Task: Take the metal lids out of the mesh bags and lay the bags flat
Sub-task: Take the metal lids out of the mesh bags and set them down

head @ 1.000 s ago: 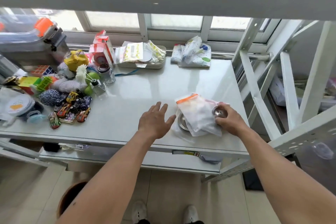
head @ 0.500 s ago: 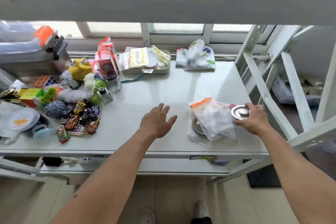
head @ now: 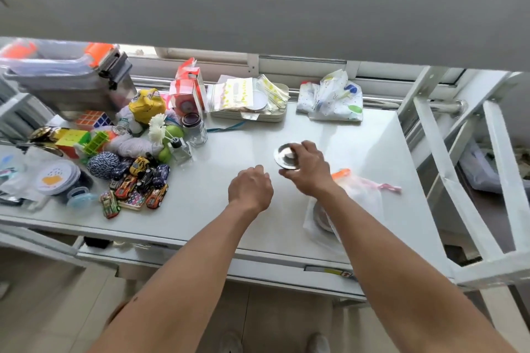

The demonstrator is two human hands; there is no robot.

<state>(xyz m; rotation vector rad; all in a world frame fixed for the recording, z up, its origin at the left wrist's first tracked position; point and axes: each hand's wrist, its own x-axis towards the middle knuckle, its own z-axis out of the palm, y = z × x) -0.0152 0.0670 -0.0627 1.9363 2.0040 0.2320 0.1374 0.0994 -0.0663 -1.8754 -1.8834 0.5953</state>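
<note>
My right hand (head: 308,165) grips a round metal lid (head: 282,155) by its top, low over the middle of the white table (head: 218,209). My left hand (head: 251,188) hovers just left of it with fingers curled and nothing in it. The mesh bags (head: 364,198), white with an orange strip and a pink drawstring, lie in a heap at the table's right front, partly under my right forearm. Another metal lid (head: 321,216) shows through the lower bag.
Toy cars (head: 137,183), puzzle cubes, yarn, a glass jar (head: 196,129) and round containers crowd the table's left side. A tray of zip bags (head: 249,100) and a printed cloth bundle (head: 332,100) sit at the back. A white metal frame (head: 459,169) borders the right edge.
My right hand has carried the metal lid from beside the bags leftward to the middle of the table. My left hand's fingers have curled in.
</note>
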